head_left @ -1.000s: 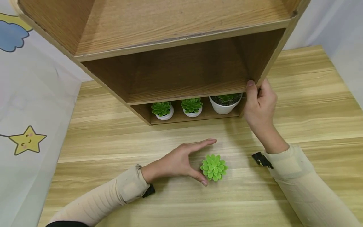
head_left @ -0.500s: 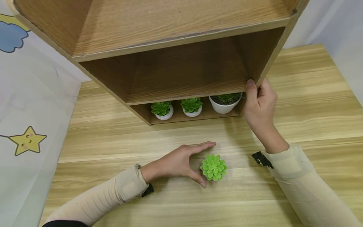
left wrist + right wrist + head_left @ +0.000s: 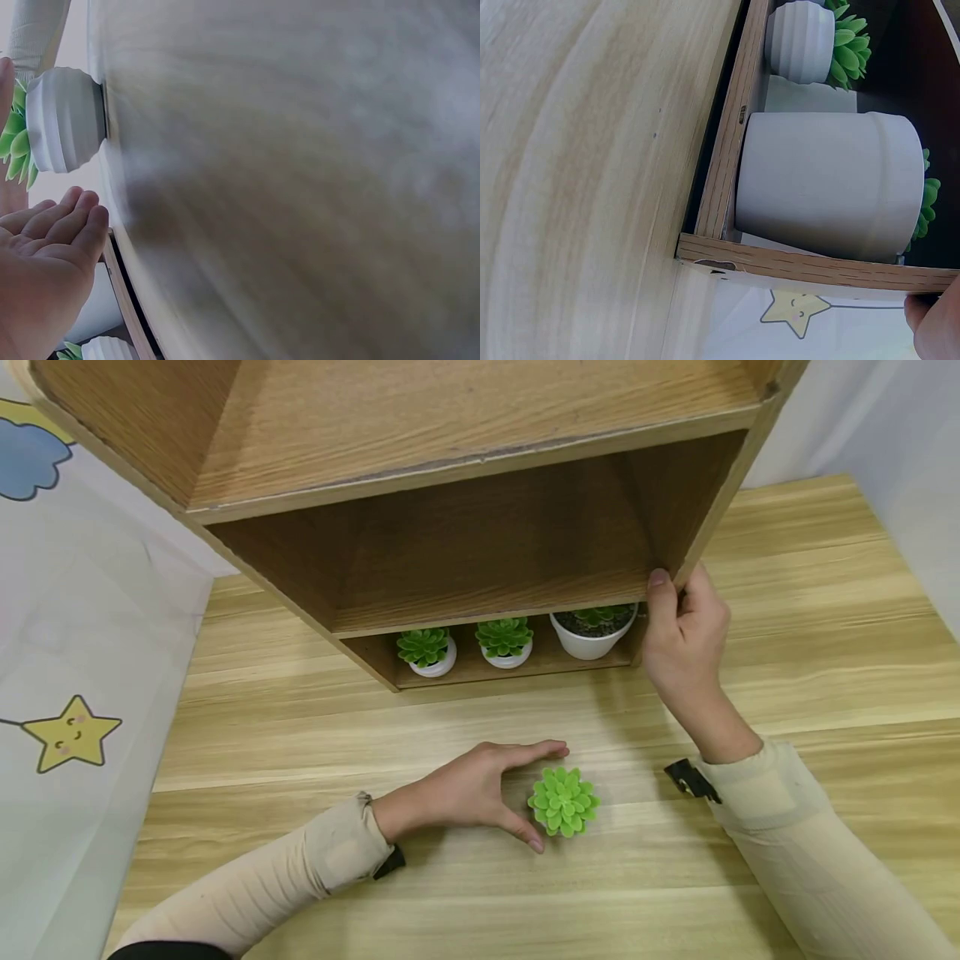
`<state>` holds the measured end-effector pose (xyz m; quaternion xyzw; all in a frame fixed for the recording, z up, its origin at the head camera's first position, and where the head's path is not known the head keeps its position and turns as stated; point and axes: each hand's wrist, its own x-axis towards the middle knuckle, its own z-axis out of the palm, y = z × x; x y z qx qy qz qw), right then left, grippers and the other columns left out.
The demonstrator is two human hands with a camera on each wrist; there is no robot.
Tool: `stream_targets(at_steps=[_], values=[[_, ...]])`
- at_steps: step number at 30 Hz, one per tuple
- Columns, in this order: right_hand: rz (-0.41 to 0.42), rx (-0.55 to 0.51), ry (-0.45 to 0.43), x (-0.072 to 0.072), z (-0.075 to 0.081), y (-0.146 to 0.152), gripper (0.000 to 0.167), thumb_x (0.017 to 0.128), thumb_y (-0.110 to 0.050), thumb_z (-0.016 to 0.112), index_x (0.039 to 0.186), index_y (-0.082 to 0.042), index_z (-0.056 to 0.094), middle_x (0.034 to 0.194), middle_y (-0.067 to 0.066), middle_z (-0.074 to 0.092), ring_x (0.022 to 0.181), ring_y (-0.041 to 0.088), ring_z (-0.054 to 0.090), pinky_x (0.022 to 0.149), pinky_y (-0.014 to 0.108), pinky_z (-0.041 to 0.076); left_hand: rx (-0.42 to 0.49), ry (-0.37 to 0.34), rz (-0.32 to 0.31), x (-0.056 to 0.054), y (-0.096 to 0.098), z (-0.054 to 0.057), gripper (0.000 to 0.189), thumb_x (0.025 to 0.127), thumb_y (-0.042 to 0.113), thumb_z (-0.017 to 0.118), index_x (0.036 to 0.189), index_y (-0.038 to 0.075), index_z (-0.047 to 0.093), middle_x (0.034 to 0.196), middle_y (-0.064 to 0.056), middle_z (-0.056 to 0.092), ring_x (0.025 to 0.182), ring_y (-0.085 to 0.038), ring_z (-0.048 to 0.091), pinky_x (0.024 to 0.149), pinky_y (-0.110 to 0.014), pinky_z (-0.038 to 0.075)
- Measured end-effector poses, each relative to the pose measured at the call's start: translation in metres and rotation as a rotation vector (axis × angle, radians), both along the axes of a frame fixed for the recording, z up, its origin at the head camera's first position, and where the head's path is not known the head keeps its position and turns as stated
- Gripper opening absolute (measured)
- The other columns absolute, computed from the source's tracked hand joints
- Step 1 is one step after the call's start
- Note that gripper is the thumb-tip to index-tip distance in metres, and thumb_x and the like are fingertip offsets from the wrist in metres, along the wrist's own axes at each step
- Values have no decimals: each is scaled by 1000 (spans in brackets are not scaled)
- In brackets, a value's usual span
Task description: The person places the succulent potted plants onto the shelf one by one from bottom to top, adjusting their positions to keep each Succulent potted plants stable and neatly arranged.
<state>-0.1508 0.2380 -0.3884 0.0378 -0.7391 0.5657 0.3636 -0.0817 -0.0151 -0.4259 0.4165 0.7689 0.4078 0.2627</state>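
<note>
A small potted succulent (image 3: 564,802) with bright green leaves stands on the table; its ribbed white pot (image 3: 66,120) shows in the left wrist view. Around its left side my left hand (image 3: 472,789) is spread, thumb and fingers straight and apart, with a gap to the plant. My right hand (image 3: 686,643) grips the right side edge of the wooden shelf unit (image 3: 487,464), thumb on the front at the middle shelf board. Only a bit of that hand (image 3: 939,322) shows in the right wrist view.
On the bottom shelf stand two small succulents (image 3: 424,647) (image 3: 505,639) in white pots and a larger white pot (image 3: 588,643) at the right end. The wood-grain table (image 3: 825,652) extends right of the unit. A wall with printed stars (image 3: 71,733) borders the left.
The left hand's fingers have come down slightly toward the small succulent, narrowing the spread a little. My right hand keeps its grip on the shelf unit.
</note>
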Motion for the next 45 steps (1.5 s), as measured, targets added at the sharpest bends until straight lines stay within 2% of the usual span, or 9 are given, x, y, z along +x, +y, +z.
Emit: stream_targets(at_steps=[8, 21, 28, 35, 41, 45], values=[[13, 3, -5, 0, 2, -1, 27, 99, -10, 47, 107, 9, 66, 97, 16, 71, 85, 7, 61, 73, 19, 46, -10, -6, -4, -1, 1, -3, 101, 65, 36, 92, 149, 8, 43, 143, 1, 50, 131, -5, 41, 108, -23, 33], [2, 1, -10, 1, 1, 0, 27, 99, -10, 47, 105, 9, 66, 94, 16, 70, 82, 7, 59, 71, 19, 45, -34, -29, -42, -1, 4, -5, 98, 67, 35, 91, 148, 8, 43, 141, 1, 53, 129, -3, 43, 107, -22, 34], [16, 0, -2, 2, 1, 0, 28, 99, -9, 47, 108, 9, 66, 99, 16, 71, 89, 8, 62, 75, 19, 47, -58, -16, -46, -1, 6, -5, 99, 66, 37, 91, 148, 9, 43, 141, 4, 52, 129, -4, 43, 107, -21, 34], [10, 3, -11, 1, 1, 0, 27, 99, -9, 47, 105, 10, 66, 96, 16, 71, 85, 7, 60, 72, 18, 46, -61, 7, -52, -1, 6, -5, 95, 67, 34, 92, 147, 10, 46, 139, 4, 55, 127, -4, 45, 105, -21, 36], [20, -8, -4, 1, 1, 0, 27, 99, -9, 47, 106, 10, 65, 96, 17, 70, 86, 8, 61, 73, 19, 46, -66, -3, -56, -1, 6, -6, 93, 68, 35, 91, 147, 11, 46, 139, 4, 54, 126, -4, 46, 105, -20, 36], [16, -15, -8, 1, 0, 0, 26, 99, -8, 48, 104, 11, 65, 89, 15, 69, 80, 7, 59, 69, 19, 44, -75, -7, -53, -1, 6, -6, 92, 68, 36, 90, 146, 13, 47, 139, 5, 54, 126, -4, 46, 104, -20, 37]])
